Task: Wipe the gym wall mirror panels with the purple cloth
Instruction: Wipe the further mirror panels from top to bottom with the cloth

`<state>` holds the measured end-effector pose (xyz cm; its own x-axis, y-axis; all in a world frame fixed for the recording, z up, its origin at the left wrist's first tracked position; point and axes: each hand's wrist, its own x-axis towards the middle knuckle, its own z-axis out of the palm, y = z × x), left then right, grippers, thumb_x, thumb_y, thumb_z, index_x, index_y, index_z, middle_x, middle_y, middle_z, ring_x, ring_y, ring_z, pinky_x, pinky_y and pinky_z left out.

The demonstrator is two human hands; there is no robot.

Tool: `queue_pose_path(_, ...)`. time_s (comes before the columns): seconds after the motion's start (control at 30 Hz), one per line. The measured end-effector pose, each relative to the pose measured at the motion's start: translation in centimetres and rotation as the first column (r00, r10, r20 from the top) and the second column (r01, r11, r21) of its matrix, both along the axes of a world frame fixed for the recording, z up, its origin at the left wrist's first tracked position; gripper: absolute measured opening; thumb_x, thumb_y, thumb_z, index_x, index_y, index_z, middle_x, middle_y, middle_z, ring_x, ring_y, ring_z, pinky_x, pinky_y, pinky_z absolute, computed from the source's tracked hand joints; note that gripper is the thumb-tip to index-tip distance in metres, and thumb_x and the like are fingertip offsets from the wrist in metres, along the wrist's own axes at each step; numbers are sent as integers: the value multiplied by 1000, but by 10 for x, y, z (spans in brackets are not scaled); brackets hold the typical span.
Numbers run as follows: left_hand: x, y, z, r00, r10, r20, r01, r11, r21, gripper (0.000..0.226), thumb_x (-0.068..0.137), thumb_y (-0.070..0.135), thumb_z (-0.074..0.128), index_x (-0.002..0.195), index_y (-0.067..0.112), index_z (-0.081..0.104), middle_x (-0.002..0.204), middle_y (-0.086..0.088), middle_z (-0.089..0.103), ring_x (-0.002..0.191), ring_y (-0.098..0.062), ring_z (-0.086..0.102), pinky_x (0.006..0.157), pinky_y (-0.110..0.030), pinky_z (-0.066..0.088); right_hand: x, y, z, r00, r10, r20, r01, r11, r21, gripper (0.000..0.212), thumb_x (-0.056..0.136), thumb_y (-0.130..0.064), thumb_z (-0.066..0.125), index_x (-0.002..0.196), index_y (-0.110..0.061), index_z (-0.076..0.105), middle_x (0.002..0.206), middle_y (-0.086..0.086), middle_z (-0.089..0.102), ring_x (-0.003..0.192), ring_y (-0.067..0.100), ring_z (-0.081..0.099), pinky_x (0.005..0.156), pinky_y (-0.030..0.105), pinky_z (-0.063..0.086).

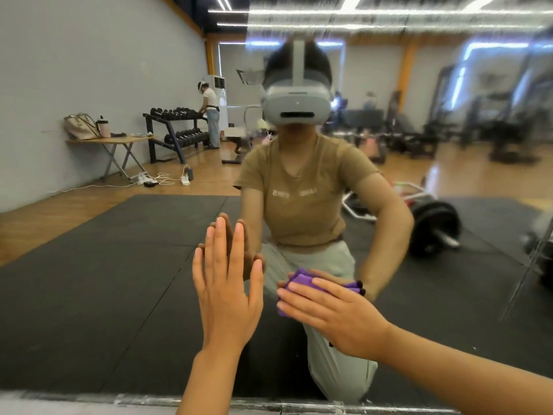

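Note:
The wall mirror [119, 265] fills the view, and my own kneeling reflection shows in its middle. My left hand [227, 292] lies flat on the glass with straight, spread fingers, meeting its reflection. To its right, my right hand [332, 316] presses the folded purple cloth [294, 283] against the lower part of the mirror with straight fingers; the cloth shows past the fingertips and is partly hidden under the palm. The glass to the right of my reflection looks hazy and smeared.
The mirror's bottom edge [269, 404] runs along the floor near my arms. Reflected behind me are black floor mats, a barbell, a dumbbell rack with another person beside it, and a folding table with a bag.

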<state>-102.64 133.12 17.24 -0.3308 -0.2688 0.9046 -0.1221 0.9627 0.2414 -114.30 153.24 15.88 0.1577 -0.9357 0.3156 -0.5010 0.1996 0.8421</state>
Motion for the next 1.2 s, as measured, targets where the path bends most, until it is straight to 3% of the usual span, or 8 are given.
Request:
queue_pose_path(0.13, 1, 0, -1, 1000, 8, 2, -8, 999, 37, 64, 102, 38, 41, 159, 16, 23, 170, 1, 2, 156, -21, 6, 126, -40, 3, -1, -2, 30, 999, 40, 14, -40, 999, 4, 79, 90, -18, 34, 162, -12, 4, 169, 5, 0, 156, 22, 5, 127, 40, -5)
queue_pose_path(0.33, 4, -1, -3, 1000, 15, 7, -16, 999, 49, 64, 102, 36, 41, 160, 18, 21, 170, 0, 4, 156, -21, 7, 126, -38, 2, 7, -43, 155, 978, 194, 78, -133, 866, -482, 55, 105, -23, 48, 156, -10, 34, 163, 12, 30, 152, 29, 26, 125, 46, 19)
queue_pose_path(0.47, 5, -3, -2, 1000, 15, 5, -15, 999, 41, 63, 103, 36, 39, 160, 18, 20, 170, 2, 4, 156, -20, 8, 126, -36, 2, 16, -70, 196, 972, 226, 58, -123, 710, -694, 51, 104, -18, 49, 153, -6, 40, 159, 15, 37, 149, 33, 32, 124, 47, 18)
queue_pose_path(0.57, 5, -4, -1, 1000, 6, 4, -6, 999, 42, 61, 103, 33, 39, 160, 17, 21, 170, 1, 6, 156, -20, 9, 126, -38, 4, 18, -74, 176, 970, 237, 51, -143, 730, -669, 52, 103, -17, 49, 153, -7, 40, 159, 16, 37, 149, 34, 32, 124, 48, 19)
queue_pose_path(0.73, 12, -16, -2, 997, -54, 54, 55, 998, -9, 60, 105, 29, 36, 160, 17, 19, 170, 1, 4, 156, -19, 7, 126, -36, 2, 14, -56, 86, 989, 135, 52, -117, 959, -259, 62, 101, -22, 42, 160, -15, 26, 167, 9, 20, 155, 26, 14, 127, 44, 2)
queue_pose_path(0.93, 21, -26, -1, 988, -32, 149, 43, 997, -71, 61, 105, 31, 35, 162, 20, 16, 170, 2, 3, 156, -18, 7, 126, -38, 1, 12, -46, 65, 995, 99, 33, -93, 984, -149, 62, 100, -24, 38, 160, -15, 25, 167, 6, 17, 155, 22, 11, 127, 41, -3)
queue_pose_path(1.03, 22, -24, 0, 988, -35, 148, 44, 997, -57, 62, 104, 30, 38, 161, 18, 17, 170, 1, 3, 156, -19, 7, 126, -41, 3, 15, -51, 112, 985, 151, 85, -120, 950, -289, 64, 98, -22, 47, 159, -13, 28, 166, 8, 23, 154, 25, 18, 127, 45, 6)
queue_pose_path(1.2, 24, -28, -2, 990, -29, 135, 39, 997, -70, 64, 104, 25, 40, 162, 20, 12, 170, 3, 2, 156, -19, 7, 126, -38, 3, 20, -67, 181, 968, 242, 72, -134, 734, -666, 56, 99, -13, 51, 153, -5, 39, 160, 14, 37, 149, 31, 32, 124, 48, 20)
